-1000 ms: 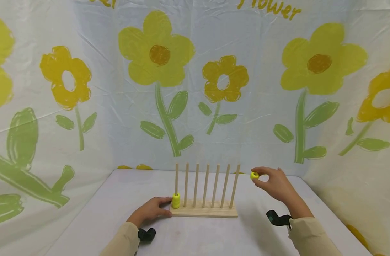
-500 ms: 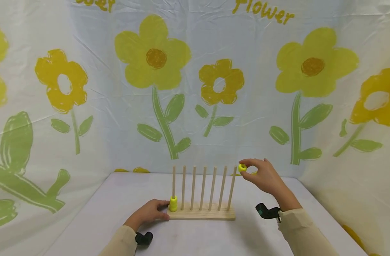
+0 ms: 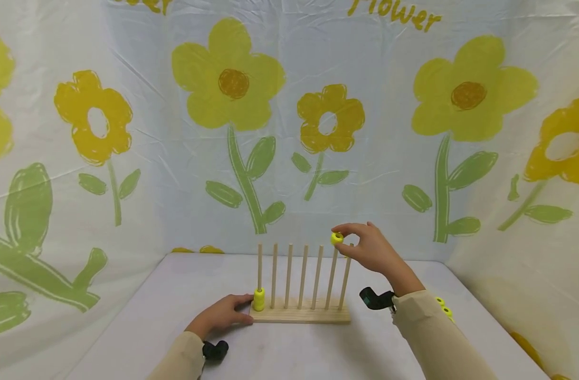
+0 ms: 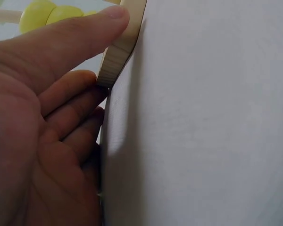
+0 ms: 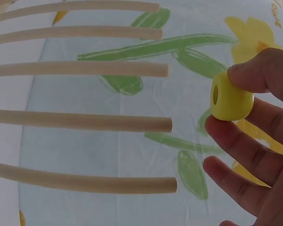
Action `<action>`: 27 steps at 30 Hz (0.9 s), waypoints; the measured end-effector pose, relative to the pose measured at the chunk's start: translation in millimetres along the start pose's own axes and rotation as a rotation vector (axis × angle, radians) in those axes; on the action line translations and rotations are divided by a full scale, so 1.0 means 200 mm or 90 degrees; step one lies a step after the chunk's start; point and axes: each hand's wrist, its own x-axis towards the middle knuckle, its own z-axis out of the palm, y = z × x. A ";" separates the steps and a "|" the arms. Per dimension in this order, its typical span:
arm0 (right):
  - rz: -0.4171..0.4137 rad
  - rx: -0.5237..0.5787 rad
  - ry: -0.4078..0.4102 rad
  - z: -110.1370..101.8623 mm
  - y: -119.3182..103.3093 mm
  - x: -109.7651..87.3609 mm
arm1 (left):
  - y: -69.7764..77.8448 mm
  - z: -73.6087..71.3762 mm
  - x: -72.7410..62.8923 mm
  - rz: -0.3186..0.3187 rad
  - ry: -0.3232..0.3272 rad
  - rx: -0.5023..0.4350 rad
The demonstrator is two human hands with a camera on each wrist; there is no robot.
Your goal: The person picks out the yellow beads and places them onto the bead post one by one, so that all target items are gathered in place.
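Note:
A wooden peg rack (image 3: pixel 302 316) with a row of several upright pegs stands on the table. Yellow beads (image 3: pixel 259 300) are stacked low on its leftmost peg. My left hand (image 3: pixel 224 315) grips the left end of the base; in the left wrist view its thumb (image 4: pixel 92 28) lies on one side and the fingers touch the other. Above the right-hand pegs, my right hand (image 3: pixel 372 249) pinches a yellow bead (image 3: pixel 337 238) between thumb and fingers. In the right wrist view this bead (image 5: pixel 236 101) is apart from the peg tips, its hole facing them.
A few more yellow beads (image 3: pixel 447 311) lie on the white table (image 3: pixel 289 353) at the right, partly hidden by the right sleeve. A flower-printed cloth (image 3: pixel 384 174) hangs behind and beside the table. Each wrist carries a black camera mount (image 3: pixel 376 299).
My right hand has carried the bead leftward and up, from right of the rack to above the pegs. Beads behind the right forearm have come into view. The left hand keeps its place.

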 end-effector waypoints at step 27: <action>0.001 0.051 -0.070 0.13 -0.14 0.19 | -0.02 -0.01 0.02 0.013 0.004 -0.021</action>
